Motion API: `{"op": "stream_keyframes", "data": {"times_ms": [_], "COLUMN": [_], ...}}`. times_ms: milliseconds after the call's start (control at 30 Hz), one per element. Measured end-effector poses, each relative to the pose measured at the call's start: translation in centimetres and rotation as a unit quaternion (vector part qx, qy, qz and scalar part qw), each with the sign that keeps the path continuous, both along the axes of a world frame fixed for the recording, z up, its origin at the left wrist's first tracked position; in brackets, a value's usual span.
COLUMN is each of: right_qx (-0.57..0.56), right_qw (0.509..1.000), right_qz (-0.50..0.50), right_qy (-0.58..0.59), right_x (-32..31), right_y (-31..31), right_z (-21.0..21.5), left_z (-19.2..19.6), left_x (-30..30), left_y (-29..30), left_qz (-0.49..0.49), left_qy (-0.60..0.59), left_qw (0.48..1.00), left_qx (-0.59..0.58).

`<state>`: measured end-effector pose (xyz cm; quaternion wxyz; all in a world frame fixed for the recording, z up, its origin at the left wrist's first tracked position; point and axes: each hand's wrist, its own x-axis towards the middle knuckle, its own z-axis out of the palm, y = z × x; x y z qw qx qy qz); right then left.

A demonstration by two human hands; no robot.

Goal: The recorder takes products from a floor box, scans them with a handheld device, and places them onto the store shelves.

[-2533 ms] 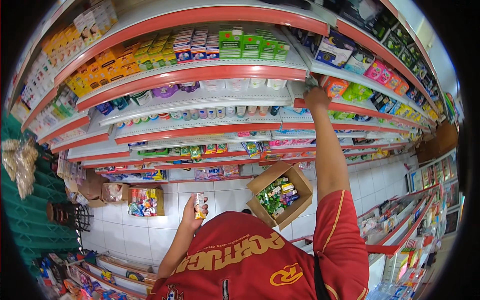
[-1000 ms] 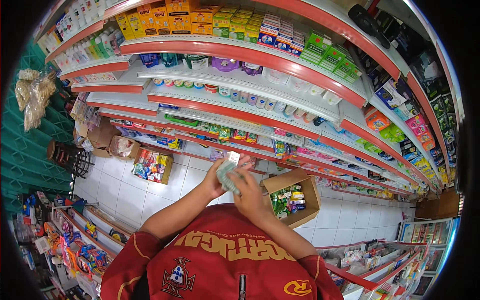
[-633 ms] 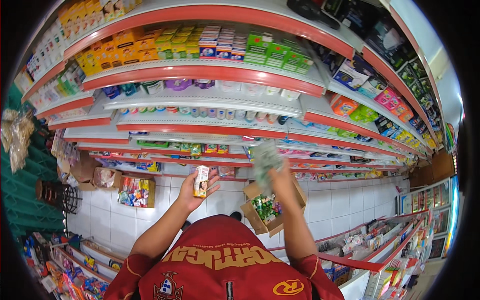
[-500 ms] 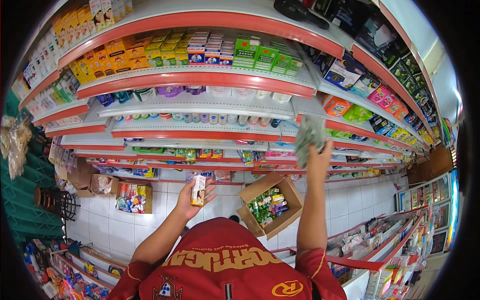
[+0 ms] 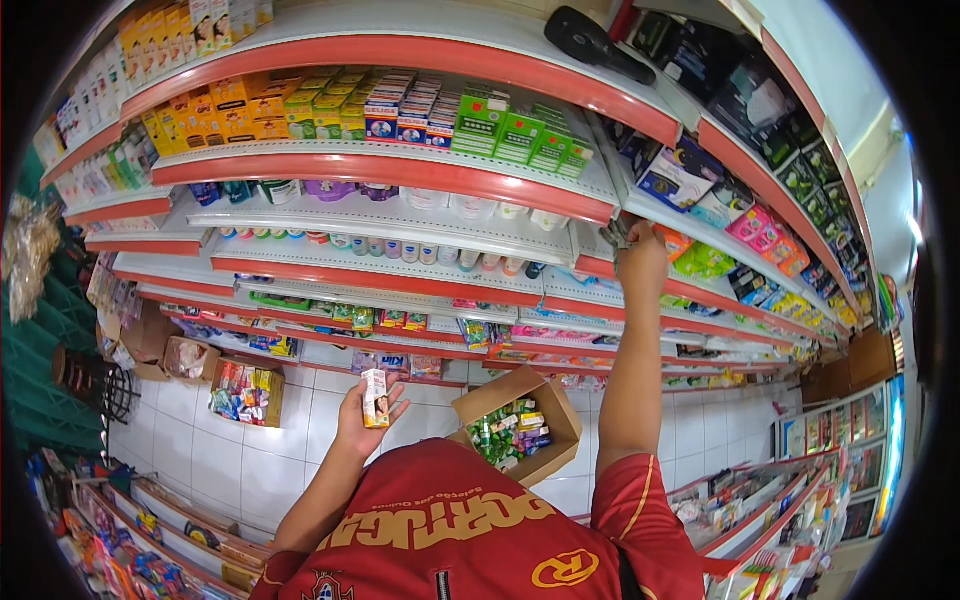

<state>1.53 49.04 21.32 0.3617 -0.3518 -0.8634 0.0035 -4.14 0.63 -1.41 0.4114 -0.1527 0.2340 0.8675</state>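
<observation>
My left hand (image 5: 368, 415) is closed round the lower part of a small upright carton (image 5: 375, 400), white on top and orange below, with some fingers stretched out past it. Up at the right, my right hand (image 5: 643, 252) reaches in where two shelf sections meet. Its fingers are bent over a greyish-green, soft-looking bundle (image 5: 620, 228), mostly hidden by the hand and the shelf edge. Beside that hand sit orange and green packets (image 5: 700, 258). Below it stands an open cardboard box (image 5: 560, 440) holding many small bottles and packs.
Shelves with red front edges (image 5: 400, 165) stretch ahead, carrying green boxes (image 5: 520, 135) and yellow cartons (image 5: 230, 110). A black handheld device (image 5: 600, 45) lies on the top shelf. Another filled carton (image 5: 268, 408) stands on the tiled floor (image 5: 270, 470) at left. Low racks (image 5: 770, 520) stand behind right.
My right hand has moved up and forward with the greyish-green bundle, from in front of the shelves to the shelf corner. My left hand still holds the small carton, slightly lower.
</observation>
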Motion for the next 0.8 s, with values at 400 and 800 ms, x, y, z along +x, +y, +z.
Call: {"op": "stream_keyframes", "data": {"times_ms": [400,800], "right_qx": [0.125,0.118], "right_qw": [0.986,0.902], "right_qz": [0.018,0.359], "right_qy": [-0.109,0.21], "right_x": [-0.4,-4.8], "right_y": [3.1,-11.1], "right_z": [-7.5,19.0], "left_z": [0.2,1.4], "left_x": [0.2,-2.7], "left_y": [-0.8,-1.7], "left_qz": [0.031,-0.016], "left_qy": [-0.015,0.011], "left_qw": [0.999,0.999], "left_qx": [-0.033,-0.026]}}
